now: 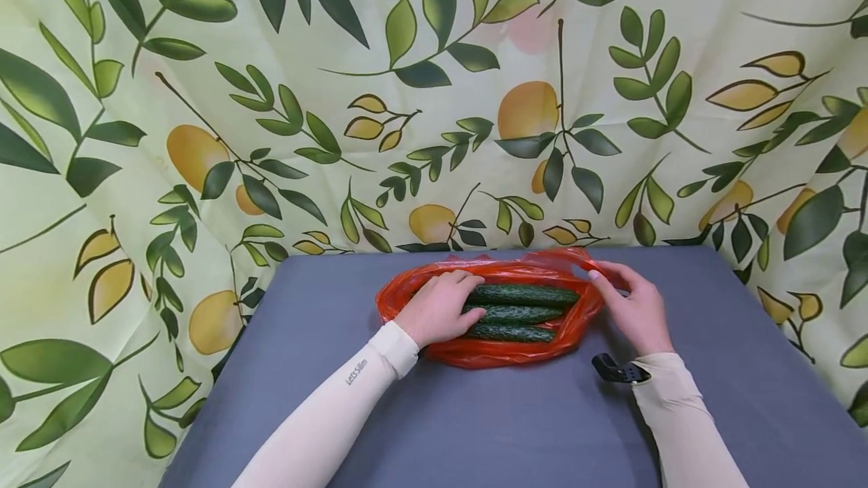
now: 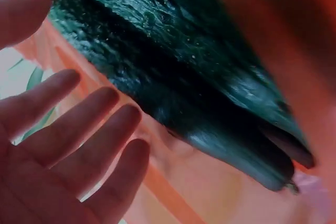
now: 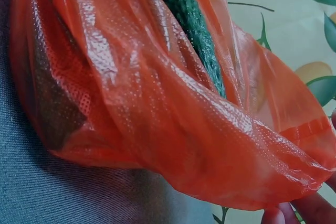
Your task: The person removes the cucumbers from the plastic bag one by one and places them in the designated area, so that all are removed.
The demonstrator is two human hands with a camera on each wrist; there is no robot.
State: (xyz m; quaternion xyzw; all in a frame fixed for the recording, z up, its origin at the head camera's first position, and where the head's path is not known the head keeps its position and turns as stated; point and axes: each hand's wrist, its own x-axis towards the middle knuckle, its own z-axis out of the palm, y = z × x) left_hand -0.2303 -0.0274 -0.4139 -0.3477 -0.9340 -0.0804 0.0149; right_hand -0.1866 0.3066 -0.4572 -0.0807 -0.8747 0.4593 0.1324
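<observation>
A red plastic bag (image 1: 475, 357) lies with its mouth facing up, and three dark green cucumbers (image 1: 518, 314) show side by side inside. Over their left ends is my left hand (image 1: 437, 309), partly hiding them. In the left wrist view its fingers (image 2: 89, 124) are spread and nearly straight beside the bumpy cucumbers (image 2: 157, 77), not wrapped round any. My right hand (image 1: 637, 312) pinches the bag's rim at the far right corner. The right wrist view shows the stretched bag (image 3: 210, 145), with fingertips (image 3: 310, 208) at its edge and one cucumber (image 3: 194, 30) visible through the opening.
The bag sits near the back of a grey-blue table (image 1: 488, 428). Behind it hangs a cloth (image 1: 380, 194) printed with leaves and fruit, which also runs along both sides. A black strap (image 1: 617, 370) is on the right wrist.
</observation>
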